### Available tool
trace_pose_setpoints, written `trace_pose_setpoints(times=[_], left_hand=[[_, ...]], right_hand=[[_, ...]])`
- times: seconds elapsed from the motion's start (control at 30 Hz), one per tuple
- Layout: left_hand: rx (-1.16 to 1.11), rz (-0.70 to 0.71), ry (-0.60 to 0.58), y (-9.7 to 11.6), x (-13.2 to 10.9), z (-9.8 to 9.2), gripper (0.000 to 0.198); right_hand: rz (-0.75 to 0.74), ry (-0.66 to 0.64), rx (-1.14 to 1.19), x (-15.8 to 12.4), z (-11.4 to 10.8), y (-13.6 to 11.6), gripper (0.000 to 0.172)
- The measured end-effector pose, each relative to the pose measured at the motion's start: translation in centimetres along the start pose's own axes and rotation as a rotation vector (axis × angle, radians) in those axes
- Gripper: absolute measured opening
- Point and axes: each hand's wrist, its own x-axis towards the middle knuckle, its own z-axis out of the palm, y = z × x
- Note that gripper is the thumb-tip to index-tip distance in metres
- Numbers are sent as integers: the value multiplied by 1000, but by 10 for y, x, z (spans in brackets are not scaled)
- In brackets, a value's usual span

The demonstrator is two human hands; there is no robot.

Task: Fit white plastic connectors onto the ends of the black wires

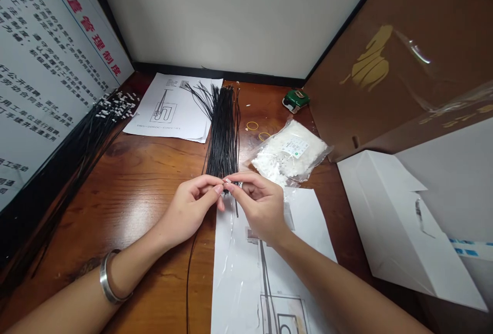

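The left hand [189,205] and right hand [259,201] meet fingertip to fingertip, pinching the near end of one black wire [189,267] that trails toward the body. Beyond them lies the wire bundle [222,131]; beyond the right hand, a bag of white connectors [289,155]. Something tiny sits between the fingertips, too small to identify. Such a light pinch could let it slip.

Black wires [222,129], reddish-brown wooden table [146,180], green tape measure [296,100]
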Motion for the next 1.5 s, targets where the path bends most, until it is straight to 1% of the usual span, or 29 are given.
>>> trace_pose_setpoints(times=[0.13,0.23,0.33,0.6,0.8,0.93,1.23,1.5], left_hand=[[-1,-12,-5,1,0,0,17],[5,-29,-2,0,-1,-1,17],[-2,-43,-4,-1,-1,-1,18],[-15,-41,-8,0,0,-1,19],[-39,-36,-1,-1,-1,-1,19],[-52,-24,15,-1,-1,-1,19],[-11,-6,37,2,-2,2,19],[129,60,55,0,-4,2,19]], right_hand=[[-70,7,-9,2,0,0,4],[-163,11,-32,4,0,-2,7],[-192,18,-47,5,0,-4,10],[-163,2,-41,4,0,-3,14],[-53,-7,-24,3,-1,-2,7],[-15,-13,-16,2,-1,-1,4],[5,-13,-43,2,-2,1,6],[-33,-26,-55,1,-2,0,5]])
